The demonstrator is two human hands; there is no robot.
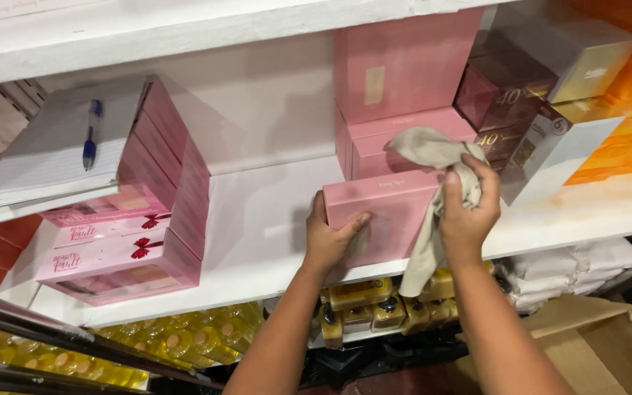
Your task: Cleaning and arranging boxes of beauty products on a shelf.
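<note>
At the middle of the frame, the left hand (328,241) grips the near end of a pink box (385,212) at the white shelf's (257,219) front edge. The right hand (468,212) clenches a grey cloth (433,157) against the box's right end. The wiping looks underway, with the pink stack (404,95) behind seemingly untouched. The box's underside and the lower shelves stay hard to see.
</note>
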